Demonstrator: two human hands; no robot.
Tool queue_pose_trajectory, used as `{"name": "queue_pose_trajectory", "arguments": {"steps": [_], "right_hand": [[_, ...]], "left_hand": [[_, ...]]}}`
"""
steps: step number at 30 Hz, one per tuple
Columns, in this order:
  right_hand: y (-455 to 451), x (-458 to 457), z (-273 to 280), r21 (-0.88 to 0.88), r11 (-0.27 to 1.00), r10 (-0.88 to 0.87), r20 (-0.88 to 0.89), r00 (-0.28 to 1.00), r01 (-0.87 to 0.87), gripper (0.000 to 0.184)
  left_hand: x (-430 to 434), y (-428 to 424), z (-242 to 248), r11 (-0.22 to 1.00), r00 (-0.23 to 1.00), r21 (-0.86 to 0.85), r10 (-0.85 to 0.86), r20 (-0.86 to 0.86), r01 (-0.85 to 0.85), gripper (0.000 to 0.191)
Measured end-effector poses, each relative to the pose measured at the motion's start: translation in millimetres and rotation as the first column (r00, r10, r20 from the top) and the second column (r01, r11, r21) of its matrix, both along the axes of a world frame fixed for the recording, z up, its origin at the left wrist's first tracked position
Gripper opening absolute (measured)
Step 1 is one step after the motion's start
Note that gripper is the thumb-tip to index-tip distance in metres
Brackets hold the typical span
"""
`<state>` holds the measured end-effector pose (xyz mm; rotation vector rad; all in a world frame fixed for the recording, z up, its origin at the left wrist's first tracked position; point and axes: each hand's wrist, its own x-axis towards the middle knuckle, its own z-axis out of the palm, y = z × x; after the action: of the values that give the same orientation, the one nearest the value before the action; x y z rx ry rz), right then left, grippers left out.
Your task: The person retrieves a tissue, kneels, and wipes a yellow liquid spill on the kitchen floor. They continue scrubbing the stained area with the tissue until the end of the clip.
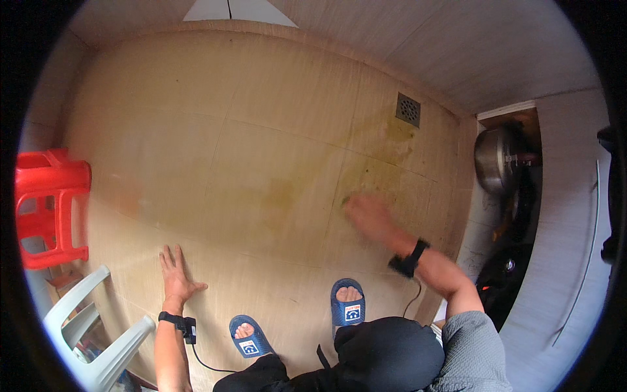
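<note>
My left hand (177, 279) is spread with its fingers apart above or on the beige tiled floor (161, 171), at the lower left, holding nothing. My right hand (370, 215) is blurred and reaches over the floor right of the middle. Its fingers look curled, and a small dark greenish edge shows at the fingertips; what it is cannot be made out. Yellowish-green wet-looking patches (284, 196) spread over the tiles near my right hand and up to the square floor drain (408, 110). Black bands with small devices and cables sit on both wrists.
A red plastic stool (56, 174) stands at the left edge, with a pale plastic stool (117, 350) below it. My feet are in blue slippers (347, 304) at the bottom. On the right, a metal pot (494, 160) sits in an open recess beside a cabinet front (563, 196).
</note>
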<state>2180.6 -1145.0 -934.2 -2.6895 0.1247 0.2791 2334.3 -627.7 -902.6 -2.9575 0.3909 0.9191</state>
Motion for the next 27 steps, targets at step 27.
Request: {"name": "queue_pose_trajectory", "arguments": {"steps": [27], "right_hand": [[3.5, -50.4, -2.8, 0.02, 0.966, 0.258, -0.042, 0.965, -0.258, 0.026]], "left_hand": [[0.0, 1.1, -1.9, 0.997, 1.0, -0.075, 0.013, 0.027, -0.011, 0.14]]}}
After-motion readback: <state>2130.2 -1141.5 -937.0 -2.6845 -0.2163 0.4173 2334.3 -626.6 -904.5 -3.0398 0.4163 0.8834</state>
